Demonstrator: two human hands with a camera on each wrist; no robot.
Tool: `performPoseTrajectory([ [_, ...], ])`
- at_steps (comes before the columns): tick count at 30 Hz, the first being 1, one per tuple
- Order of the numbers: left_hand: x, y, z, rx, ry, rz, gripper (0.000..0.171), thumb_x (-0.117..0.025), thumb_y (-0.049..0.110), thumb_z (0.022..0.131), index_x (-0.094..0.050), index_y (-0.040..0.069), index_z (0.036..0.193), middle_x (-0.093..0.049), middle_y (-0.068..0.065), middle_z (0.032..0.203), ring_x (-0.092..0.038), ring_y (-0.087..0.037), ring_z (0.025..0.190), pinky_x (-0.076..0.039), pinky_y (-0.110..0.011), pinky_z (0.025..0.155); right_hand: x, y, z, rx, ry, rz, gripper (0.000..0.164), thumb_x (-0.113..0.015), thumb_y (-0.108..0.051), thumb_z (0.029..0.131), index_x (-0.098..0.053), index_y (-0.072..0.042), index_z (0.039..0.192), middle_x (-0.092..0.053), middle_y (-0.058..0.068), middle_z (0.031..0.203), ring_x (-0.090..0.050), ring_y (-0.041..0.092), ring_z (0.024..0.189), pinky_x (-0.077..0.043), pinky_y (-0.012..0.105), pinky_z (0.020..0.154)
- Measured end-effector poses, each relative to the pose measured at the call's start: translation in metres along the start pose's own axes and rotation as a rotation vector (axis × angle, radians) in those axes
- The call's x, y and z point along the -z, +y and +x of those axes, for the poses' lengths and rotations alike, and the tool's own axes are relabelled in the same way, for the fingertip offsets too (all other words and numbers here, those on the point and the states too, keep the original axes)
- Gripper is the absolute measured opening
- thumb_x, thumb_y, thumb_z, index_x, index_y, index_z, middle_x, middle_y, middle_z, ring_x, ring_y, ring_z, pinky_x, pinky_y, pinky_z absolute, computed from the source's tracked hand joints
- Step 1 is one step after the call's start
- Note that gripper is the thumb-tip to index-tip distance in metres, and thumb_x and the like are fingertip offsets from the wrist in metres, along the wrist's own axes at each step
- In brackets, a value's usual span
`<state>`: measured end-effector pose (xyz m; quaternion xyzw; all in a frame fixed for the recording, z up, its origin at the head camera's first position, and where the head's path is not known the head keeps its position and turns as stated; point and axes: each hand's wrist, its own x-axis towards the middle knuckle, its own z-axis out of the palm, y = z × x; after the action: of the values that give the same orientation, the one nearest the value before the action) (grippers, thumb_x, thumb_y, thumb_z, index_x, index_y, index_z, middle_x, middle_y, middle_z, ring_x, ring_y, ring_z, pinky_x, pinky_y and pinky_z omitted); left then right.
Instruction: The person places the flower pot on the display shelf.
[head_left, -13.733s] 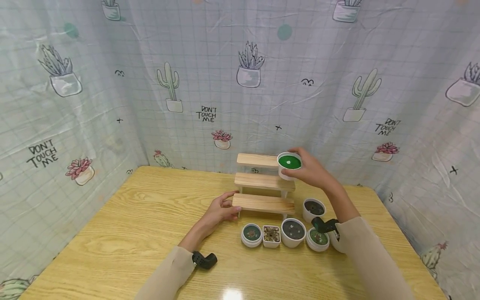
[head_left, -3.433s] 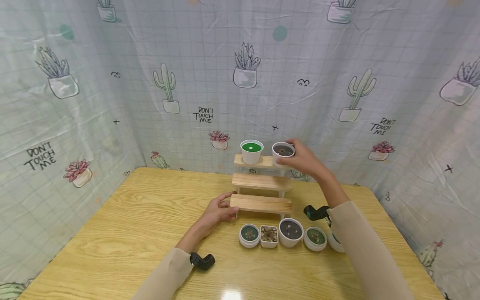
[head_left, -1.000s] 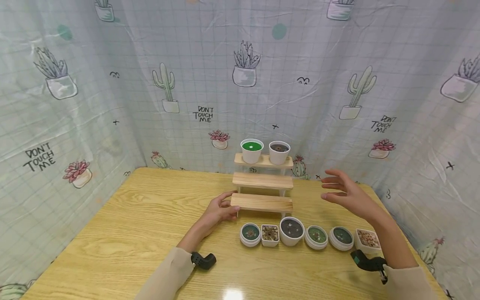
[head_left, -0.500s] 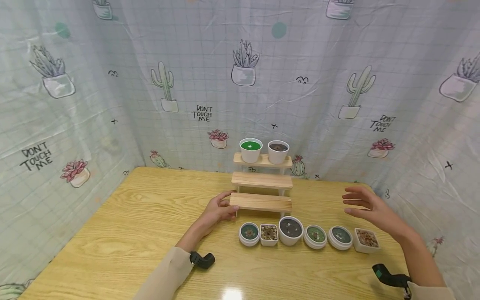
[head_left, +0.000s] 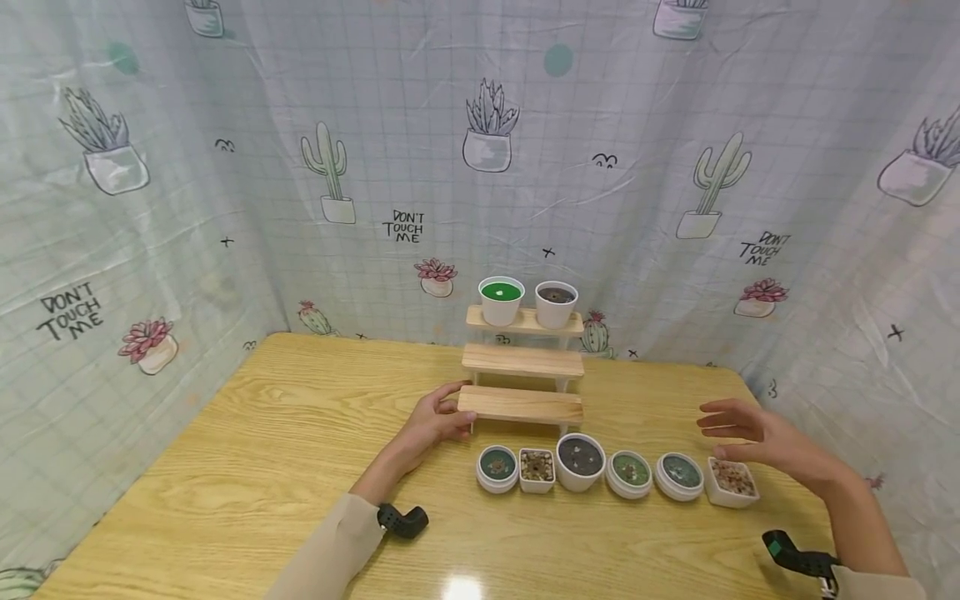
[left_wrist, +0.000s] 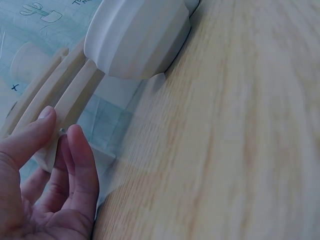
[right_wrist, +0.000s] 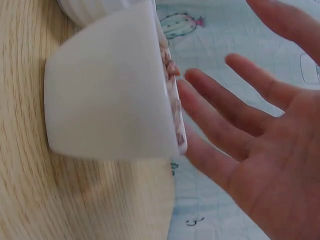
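Observation:
My left hand [head_left: 431, 423] grips the left end of the lowest step of a three-step wooden stand [head_left: 520, 403]. In the left wrist view, the thumb lies over the step [left_wrist: 77, 95] and the fingers curl below. Two white pots stand on the top step: one with a bright green surface [head_left: 502, 304], one with dark filling [head_left: 556, 307]. My right hand [head_left: 780, 446] hovers with spread fingers over a square white pot of brownish pebbles [head_left: 731, 493]. In the right wrist view, that pot [right_wrist: 107, 90] stands just beside the fingers, which do not close round it.
In a row before the stand are a round pot [head_left: 497, 479], a square pebble pot [head_left: 537, 482], a taller dark-filled pot [head_left: 580, 479], a green-topped pot [head_left: 628, 487] and a dark green-topped pot [head_left: 678, 490]. A printed curtain [head_left: 397, 100] hangs behind the wooden table [head_left: 315, 417].
The right hand set the green pot, then the dark-filled pot, on the top step. It let go and moved right and down to the square pebble pot. The left hand stays on the stand.

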<state>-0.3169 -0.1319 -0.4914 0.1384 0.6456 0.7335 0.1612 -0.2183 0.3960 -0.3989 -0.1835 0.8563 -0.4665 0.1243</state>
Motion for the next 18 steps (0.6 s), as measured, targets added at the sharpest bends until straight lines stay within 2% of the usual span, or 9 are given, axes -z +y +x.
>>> performPoseTrajectory([
  [6,0.001,-0.001,-0.001,0.000,-0.004,0.003,0.080,-0.075,0.007,0.094,-0.031,0.009,0.161,-0.066,-0.004,0.092,-0.068,-0.015,0.079,-0.064,-0.030,0.078,0.006,0.013,-0.006,0.000,-0.200,0.140,0.056,-0.053,0.001,0.102,-0.040,-0.016,0.154,-0.059,-0.022,0.139,-0.061,0.000,0.127,-0.060,0.026,0.093],
  [9,0.001,-0.001,-0.001,0.010,0.000,0.005,0.079,-0.074,0.007,0.094,-0.032,0.010,0.161,-0.066,-0.004,0.093,-0.068,-0.015,0.080,-0.064,-0.029,0.078,0.010,0.019,-0.010,-0.013,-0.260,0.175,0.059,-0.051,0.002,0.102,-0.039,-0.021,0.155,-0.058,-0.020,0.143,-0.057,-0.002,0.129,-0.058,0.025,0.095],
  [12,0.001,0.000,-0.001,0.014,0.004,0.007,0.079,-0.075,0.008,0.094,-0.032,0.011,0.161,-0.066,-0.005,0.093,-0.068,-0.015,0.080,-0.064,-0.030,0.079,0.014,0.025,-0.013,-0.021,-0.279,0.179,0.059,-0.051,0.002,0.102,-0.034,-0.012,0.158,-0.058,-0.015,0.147,-0.056,-0.004,0.130,-0.057,0.024,0.095],
  [15,0.000,0.000,0.000,0.015,0.010,0.004,0.080,-0.076,0.009,0.094,-0.033,0.012,0.160,-0.066,-0.006,0.092,-0.068,-0.016,0.079,-0.064,-0.031,0.079,0.017,0.032,-0.014,-0.014,-0.286,0.166,0.063,-0.053,0.001,0.101,-0.025,0.004,0.157,-0.057,-0.009,0.150,-0.055,-0.004,0.131,-0.055,0.022,0.096],
  [18,0.000,0.000,0.000,0.016,0.011,0.001,0.080,-0.076,0.010,0.093,-0.033,0.012,0.160,-0.066,-0.006,0.092,-0.069,-0.017,0.078,-0.064,-0.031,0.079,0.020,0.037,-0.016,-0.024,-0.288,0.144,0.069,-0.057,-0.001,0.099,-0.020,0.009,0.157,-0.056,-0.007,0.151,-0.054,-0.005,0.132,-0.052,0.020,0.097],
])
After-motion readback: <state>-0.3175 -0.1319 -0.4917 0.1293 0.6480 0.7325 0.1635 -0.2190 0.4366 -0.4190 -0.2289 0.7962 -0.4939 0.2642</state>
